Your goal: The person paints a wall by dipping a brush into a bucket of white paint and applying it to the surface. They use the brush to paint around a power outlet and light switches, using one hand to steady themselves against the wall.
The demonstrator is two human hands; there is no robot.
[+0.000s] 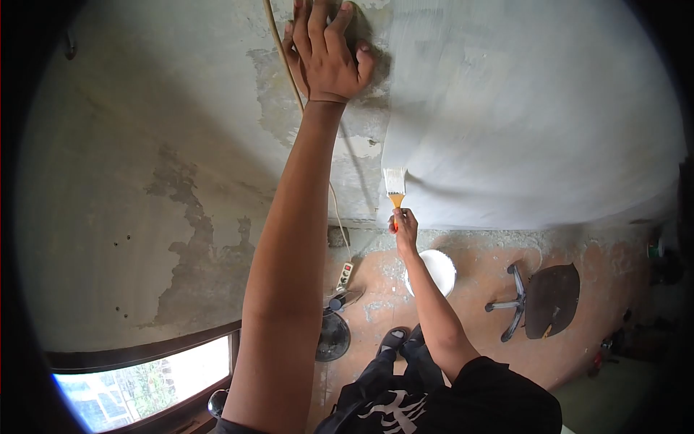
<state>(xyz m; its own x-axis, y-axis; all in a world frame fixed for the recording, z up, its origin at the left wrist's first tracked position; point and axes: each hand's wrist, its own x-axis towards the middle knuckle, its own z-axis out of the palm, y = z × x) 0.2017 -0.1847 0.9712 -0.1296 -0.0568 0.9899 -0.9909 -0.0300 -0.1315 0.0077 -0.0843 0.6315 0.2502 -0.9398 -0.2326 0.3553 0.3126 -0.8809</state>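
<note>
My left hand point(327, 54) is raised high against the patchy grey wall point(278, 98), its fingers spread beside a hanging tan cable point(278, 36). Lower and to the right, my right hand point(405, 226) grips the orange handle of a paintbrush point(396, 189). White paint coats the bristles, which point up and touch or nearly touch the wall at the edge of a whitish painted area point(491, 108). Behind my right forearm, a white bucket point(439, 271) stands on the floor.
A window point(144, 390) is at the lower left. On the reddish floor are a power strip point(345, 276) with cables, a round black object point(332, 337) and a dark chair part point(553, 300) with a wheeled base point(515, 304). My shoes point(394, 338) stand near the bucket.
</note>
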